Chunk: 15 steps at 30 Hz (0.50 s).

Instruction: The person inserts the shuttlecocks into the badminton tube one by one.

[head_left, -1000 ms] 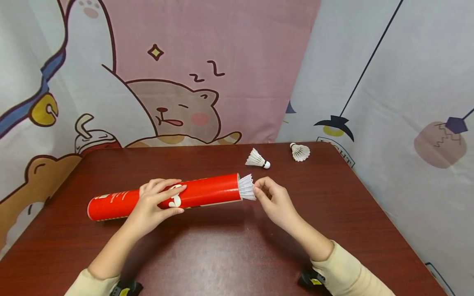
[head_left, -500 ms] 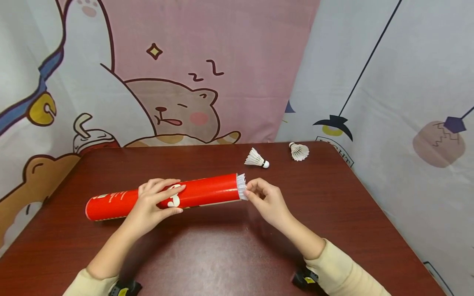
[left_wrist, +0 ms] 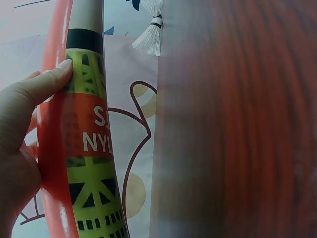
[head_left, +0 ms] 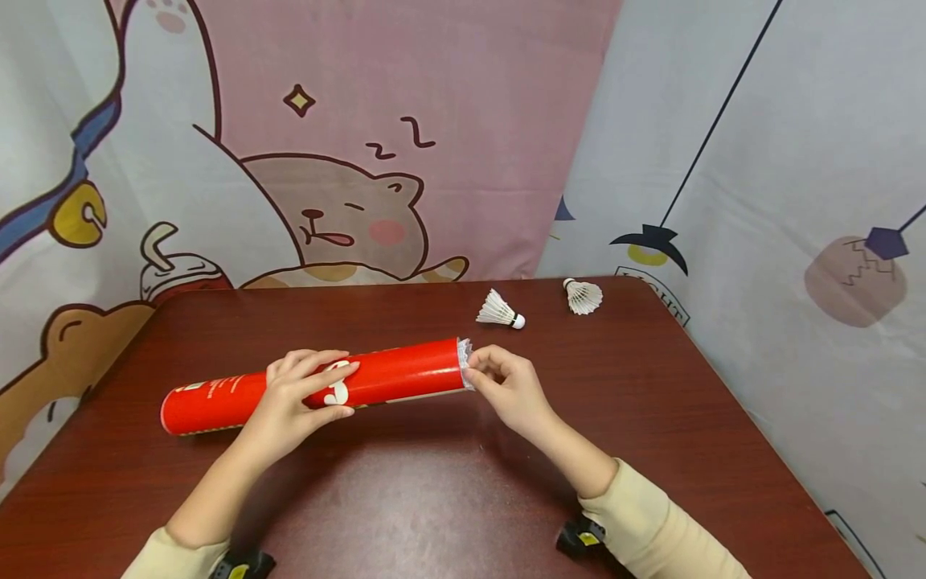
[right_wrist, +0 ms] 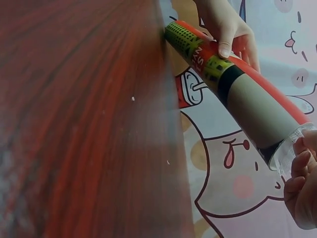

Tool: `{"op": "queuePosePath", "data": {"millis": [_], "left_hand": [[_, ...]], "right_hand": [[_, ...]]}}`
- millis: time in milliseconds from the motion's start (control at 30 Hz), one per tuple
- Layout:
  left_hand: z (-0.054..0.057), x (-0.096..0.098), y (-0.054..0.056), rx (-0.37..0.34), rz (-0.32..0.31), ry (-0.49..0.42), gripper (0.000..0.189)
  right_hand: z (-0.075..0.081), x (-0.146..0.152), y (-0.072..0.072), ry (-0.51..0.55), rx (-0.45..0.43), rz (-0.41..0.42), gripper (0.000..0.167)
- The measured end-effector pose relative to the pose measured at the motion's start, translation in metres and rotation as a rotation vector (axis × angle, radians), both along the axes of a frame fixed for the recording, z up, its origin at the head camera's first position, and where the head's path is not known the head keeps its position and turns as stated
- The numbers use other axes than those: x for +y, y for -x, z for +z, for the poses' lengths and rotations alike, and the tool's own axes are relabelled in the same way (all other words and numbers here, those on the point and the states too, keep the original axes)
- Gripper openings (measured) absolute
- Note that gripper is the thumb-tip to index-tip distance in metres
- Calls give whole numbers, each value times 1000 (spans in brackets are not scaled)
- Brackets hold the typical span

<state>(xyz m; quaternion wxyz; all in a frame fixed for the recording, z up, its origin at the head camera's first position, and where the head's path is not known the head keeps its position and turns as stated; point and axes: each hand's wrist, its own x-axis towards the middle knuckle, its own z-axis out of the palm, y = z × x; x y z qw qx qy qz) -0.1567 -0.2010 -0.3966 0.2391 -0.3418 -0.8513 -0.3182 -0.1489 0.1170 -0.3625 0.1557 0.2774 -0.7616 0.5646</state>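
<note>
A long red shuttlecock tube (head_left: 412, 371) slants over the table, its open end to the right and slightly raised. My left hand (head_left: 289, 398) grips it around the middle, thumb on the near side. The tube's printed yellow-green underside (left_wrist: 89, 124) shows in the left wrist view. At the open end, a white shuttlecock (right_wrist: 285, 156) sits almost wholly inside, only the skirt's edge standing out. My right hand (head_left: 510, 390) pinches that edge between thumb and fingers. The cork of this shuttlecock is hidden in the tube.
Two more white shuttlecocks lie near the table's back edge: one (head_left: 497, 309) behind the tube's mouth, another (head_left: 583, 297) farther right. The brown wooden table (head_left: 405, 498) ends at a cartoon-printed cloth (head_left: 492, 121) behind it.
The shuttlecock has slid left into the tube, with much less of its skirt showing. My right hand has moved left with it, while the left hand keeps its grip.
</note>
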Motion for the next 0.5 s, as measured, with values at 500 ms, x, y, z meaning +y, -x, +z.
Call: {"op": "queuePosePath", "data": {"millis": [500], "left_hand": [[2, 0, -1, -6, -17, -8, 64]], "right_hand": [[-2, -12, 17, 57, -110, 186, 15]]}}
